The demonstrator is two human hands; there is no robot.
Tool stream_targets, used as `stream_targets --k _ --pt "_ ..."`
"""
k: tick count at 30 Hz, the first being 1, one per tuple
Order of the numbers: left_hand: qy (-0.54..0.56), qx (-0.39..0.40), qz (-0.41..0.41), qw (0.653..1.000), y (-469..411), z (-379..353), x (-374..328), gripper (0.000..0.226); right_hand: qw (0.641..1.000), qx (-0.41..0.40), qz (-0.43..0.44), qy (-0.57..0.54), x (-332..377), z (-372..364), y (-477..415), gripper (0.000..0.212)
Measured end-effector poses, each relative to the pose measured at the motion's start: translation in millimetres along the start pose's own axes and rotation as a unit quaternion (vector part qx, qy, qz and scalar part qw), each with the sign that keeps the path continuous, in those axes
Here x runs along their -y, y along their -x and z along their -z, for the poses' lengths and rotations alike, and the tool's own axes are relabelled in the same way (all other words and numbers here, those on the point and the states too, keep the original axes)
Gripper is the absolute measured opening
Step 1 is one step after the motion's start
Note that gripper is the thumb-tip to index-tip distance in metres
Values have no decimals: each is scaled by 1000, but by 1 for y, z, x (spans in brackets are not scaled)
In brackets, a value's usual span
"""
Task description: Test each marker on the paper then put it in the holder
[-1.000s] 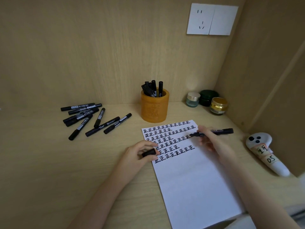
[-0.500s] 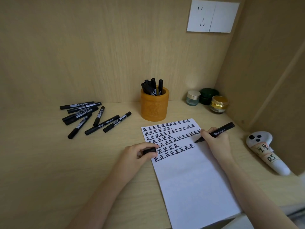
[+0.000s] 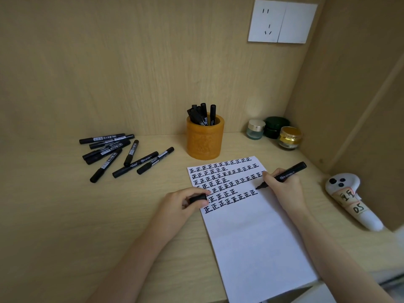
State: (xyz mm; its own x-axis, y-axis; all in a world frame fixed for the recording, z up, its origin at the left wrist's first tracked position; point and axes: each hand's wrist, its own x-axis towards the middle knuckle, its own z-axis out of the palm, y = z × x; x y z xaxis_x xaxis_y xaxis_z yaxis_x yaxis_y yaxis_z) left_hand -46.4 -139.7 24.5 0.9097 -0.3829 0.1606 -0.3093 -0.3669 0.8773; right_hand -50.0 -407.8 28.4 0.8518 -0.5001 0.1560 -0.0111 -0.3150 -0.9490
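Your right hand [image 3: 284, 186] grips an uncapped black marker [image 3: 284, 174] in a writing hold, its tip touching the paper [image 3: 251, 237] at the right end of a row of written characters, while your left hand [image 3: 181, 201] rests at the sheet's left edge, pinching the black cap [image 3: 197, 198]. The orange holder [image 3: 205, 142] stands just beyond the paper with several markers upright inside, and a loose pile of capped markers [image 3: 122, 154] lies on the desk [image 3: 65, 215] well to its left.
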Motion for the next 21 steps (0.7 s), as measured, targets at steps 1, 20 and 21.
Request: stream_targets --k 1,20,21 --pt "0 1 -1 1000 0 0 0 24 1000 1 1 3 0 0 0 29" --pt "-9 2 4 1000 -3 -1 3 23 1000 -13 2 12 -1 1 0 25" --pt "-8 3 4 1000 -3 -1 3 23 1000 -11 3 15 -1 1 0 26"
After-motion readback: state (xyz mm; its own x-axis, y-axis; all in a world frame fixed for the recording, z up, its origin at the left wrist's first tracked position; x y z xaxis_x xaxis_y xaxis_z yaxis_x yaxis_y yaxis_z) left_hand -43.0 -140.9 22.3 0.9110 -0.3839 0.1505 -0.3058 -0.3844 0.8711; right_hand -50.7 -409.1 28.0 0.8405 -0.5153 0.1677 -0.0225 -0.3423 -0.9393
